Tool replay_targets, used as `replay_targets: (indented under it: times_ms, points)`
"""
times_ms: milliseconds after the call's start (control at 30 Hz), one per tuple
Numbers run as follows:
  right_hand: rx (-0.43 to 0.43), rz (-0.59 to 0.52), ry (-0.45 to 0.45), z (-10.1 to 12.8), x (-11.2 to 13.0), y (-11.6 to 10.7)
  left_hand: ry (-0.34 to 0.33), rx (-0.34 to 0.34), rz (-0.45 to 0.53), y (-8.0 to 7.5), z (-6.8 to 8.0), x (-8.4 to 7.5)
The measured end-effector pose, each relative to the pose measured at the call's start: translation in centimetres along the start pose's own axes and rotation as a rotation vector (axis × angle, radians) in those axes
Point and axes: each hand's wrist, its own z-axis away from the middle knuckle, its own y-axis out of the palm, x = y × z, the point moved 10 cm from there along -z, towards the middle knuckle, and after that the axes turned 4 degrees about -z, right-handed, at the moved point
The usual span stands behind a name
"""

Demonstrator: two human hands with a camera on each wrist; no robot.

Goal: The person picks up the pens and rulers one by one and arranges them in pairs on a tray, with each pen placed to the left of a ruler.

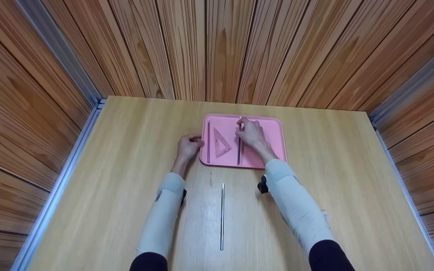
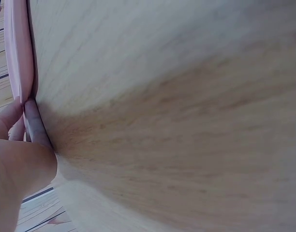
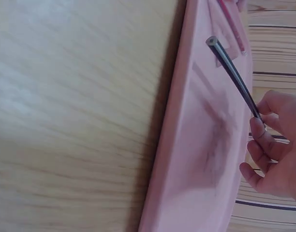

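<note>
Closest to me, one thin metal rod [image 1: 222,216] is lying on the wooden table [image 1: 107,180], pointing toward twelve o'clock, just short of the pink tray [image 1: 273,126] and apart from both sleeves.

Going left to right: my left hand [image 1: 187,146] is sitting at the tray's nine o'clock edge, fingers curled and pinching the rim; the left wrist view is showing a fingertip [image 2: 34,126] tucked under that pink edge. Inside the tray I am counting three things. First, one slim rod [image 1: 208,141] is lying along the left rim. Next to it, one clear set square [image 1: 221,143] is lying flat, its point toward twelve o'clock. Then one dark rod [image 1: 239,148] is running from six to twelve o'clock, and my right hand [image 1: 252,133] is pinching it near its far end; the right wrist view is showing that dark rod tilted, its free end lifted off the tray floor.

So I am counting three rods, one set square, one tray.
</note>
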Motion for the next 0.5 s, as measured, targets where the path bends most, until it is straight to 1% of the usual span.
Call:
replay_targets:
  times_ms: [133, 233, 367, 500]
  points:
    - [0.0, 0.005, 0.008, -0.2, -0.3, 0.7, -0.006, 0.008, 0.002, 0.0, 0.0, 0.0]
    - [-0.006, 0.037, 0.011, 0.0, -0.4, 1.5, -0.015, 0.027, -0.005, 0.1, 0.1, 0.1]
    - [-0.015, 0.068, 0.012, 0.1, -0.4, 2.5, -0.027, 0.027, -0.01, 0.0, 0.1, 0.3]
    - [-0.047, 0.066, 0.019, 0.1, -0.4, 2.6, -0.019, 0.025, -0.001, 0.2, 0.1, 0.1]
